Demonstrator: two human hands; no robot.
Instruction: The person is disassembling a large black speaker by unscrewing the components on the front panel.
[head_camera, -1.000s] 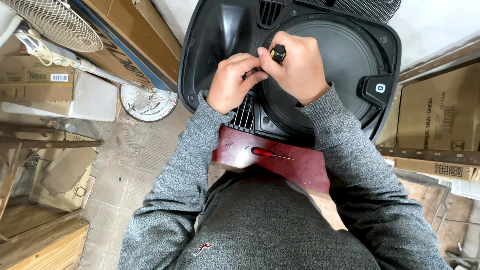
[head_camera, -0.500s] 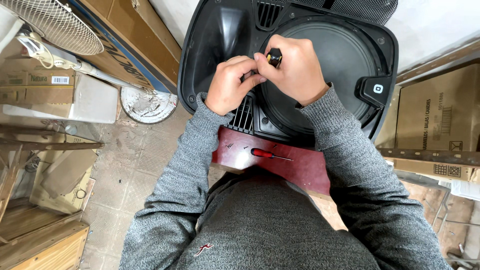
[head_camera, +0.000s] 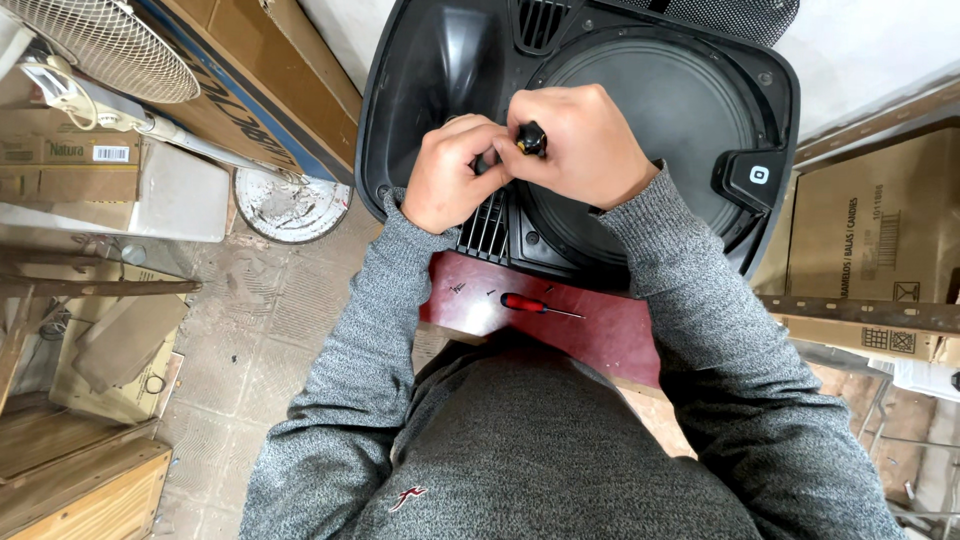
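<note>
Gripping a small black tool handle (head_camera: 531, 138), the right hand (head_camera: 585, 145) is closed over the black plastic housing (head_camera: 680, 100). The left hand (head_camera: 450, 170) is curled shut beside it, touching the same tool. A red screwdriver (head_camera: 535, 305) lies on the dark red worktop (head_camera: 600, 330), near some small screws (head_camera: 460, 288).
</note>
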